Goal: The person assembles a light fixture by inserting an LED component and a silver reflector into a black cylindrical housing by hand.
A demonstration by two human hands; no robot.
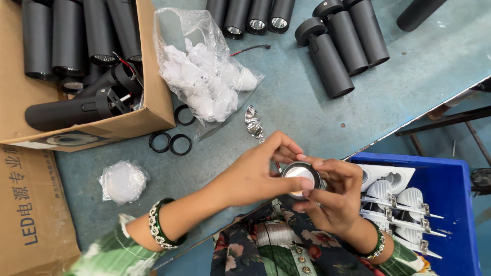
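Over blue-green tabletop [307, 102], left hand [255, 174] and right hand [335, 202] both pinch a round lamp [300, 176]; beyond the edge, it may slip and fall.

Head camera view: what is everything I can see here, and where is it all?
Round lamp: one, black rim, held by both hands.
Black tube lamps: several, table top.
Cardboard box: one, brown, upper left, more tube lamps inside.
Plastic bag: one, clear, white parts inside.
Black rings: three, beside the box.
Blue bin: one, right, white fixtures inside.
Left hand: on the lamp.
Right hand: on the lamp.
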